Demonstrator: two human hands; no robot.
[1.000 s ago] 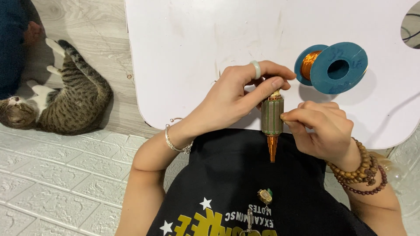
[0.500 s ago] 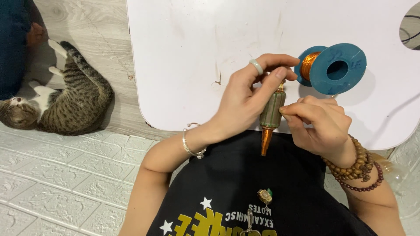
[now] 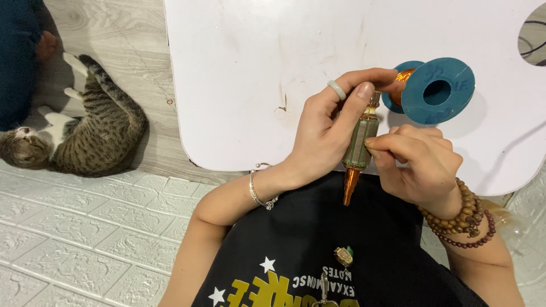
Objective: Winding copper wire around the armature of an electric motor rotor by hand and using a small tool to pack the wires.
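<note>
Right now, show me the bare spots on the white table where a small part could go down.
The white table is bare on its left half, between the left edge and the left hand, and along the top above the blue spool. It is crowded near the front edge, where both hands hold the motor rotor, right hand beside it.

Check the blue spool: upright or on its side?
On its side. The spool shows its round flange and centre hole to the camera, lying on the white table.

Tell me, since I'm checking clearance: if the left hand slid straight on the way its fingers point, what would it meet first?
Probably the blue wire spool: the left hand, gripping the rotor, points right toward it. Depth is unclear.
</note>
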